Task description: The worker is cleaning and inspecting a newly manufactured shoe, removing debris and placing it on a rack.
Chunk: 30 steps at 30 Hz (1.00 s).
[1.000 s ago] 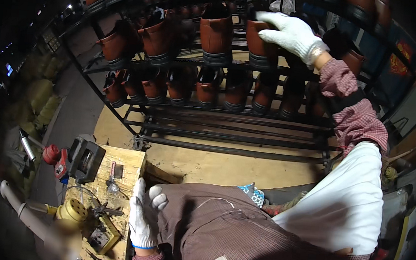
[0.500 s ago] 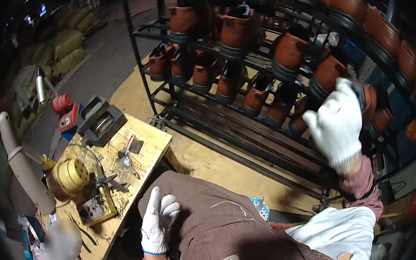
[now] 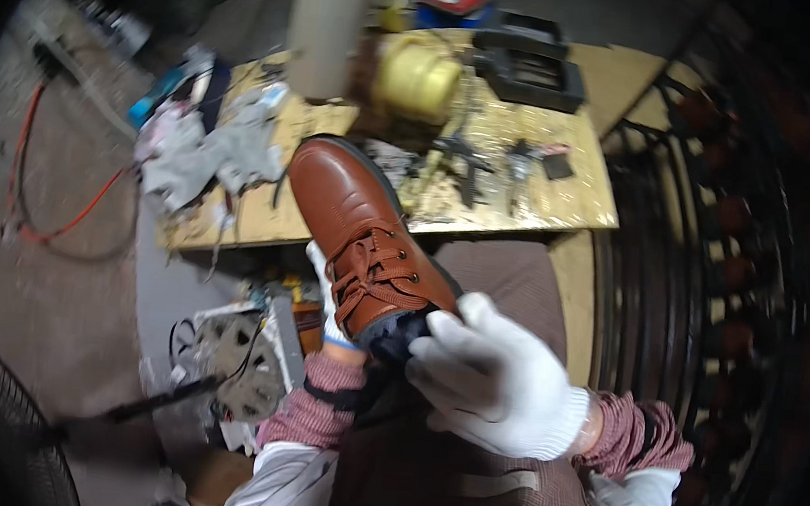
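Observation:
A reddish-brown leather lace-up shoe [image 3: 352,194] with a dark sole is held in front of me, toe pointing away and to the left. My left hand [image 3: 325,289], in a white knit glove, supports it from underneath along its left side; most of those fingers are hidden behind the shoe. My right hand [image 3: 500,384], gloved the same way, has its curled fingers at the heel and collar of the shoe. Dark material shows inside the shoe's opening. The laces are tied in a bow.
Beyond the shoe stands a wooden workbench [image 3: 592,188] with a yellow lamp-like device [image 3: 420,79], a black metal tool [image 3: 530,65] and grey cloths [image 3: 204,161]. A shoe rack [image 3: 656,228] rises at right. A fan [image 3: 5,410] stands lower left; an orange cord [image 3: 72,221] crosses the floor.
My view has swung from the rack at right to the workbench at left. The right hand has come from the rack to my front, and both hands now hold a shoe.

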Available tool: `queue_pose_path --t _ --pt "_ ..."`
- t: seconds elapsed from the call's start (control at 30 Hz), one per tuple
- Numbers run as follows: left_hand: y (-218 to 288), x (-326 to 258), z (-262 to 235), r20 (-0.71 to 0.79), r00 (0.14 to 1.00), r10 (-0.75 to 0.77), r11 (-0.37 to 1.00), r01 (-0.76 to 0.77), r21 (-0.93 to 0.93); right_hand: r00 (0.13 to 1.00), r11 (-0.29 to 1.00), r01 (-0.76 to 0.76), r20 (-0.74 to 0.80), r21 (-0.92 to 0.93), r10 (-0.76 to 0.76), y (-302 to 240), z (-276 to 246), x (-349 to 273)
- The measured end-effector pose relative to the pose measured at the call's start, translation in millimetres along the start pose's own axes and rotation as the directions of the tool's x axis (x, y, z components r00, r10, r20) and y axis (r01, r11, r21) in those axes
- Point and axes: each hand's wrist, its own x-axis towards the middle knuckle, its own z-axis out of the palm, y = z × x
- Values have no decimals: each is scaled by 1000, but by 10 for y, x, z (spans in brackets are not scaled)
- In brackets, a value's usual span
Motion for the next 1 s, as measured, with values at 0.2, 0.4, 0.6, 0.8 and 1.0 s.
queue_pose_path --t 0.2,0.4,0.6,0.8,1.0 --pt "-350 225 -343 229 950 -212 -15 231 -973 853 863 -476 -150 167 500 120 124 -341" --pt "-92 933 -229 188 935 -301 -132 155 -979 607 614 -779 -95 125 789 -157 377 -962" --pt "-48 756 -374 230 930 -288 -93 211 -973 563 567 -803 -81 184 823 -103 577 -1105" --pt "-124 275 -446 180 959 -219 -42 175 -984 621 630 -746 -114 218 775 74 654 -983" --pt "184 121 -310 100 936 -337 185 170 -968 673 673 -686 -109 278 731 118 759 -869"
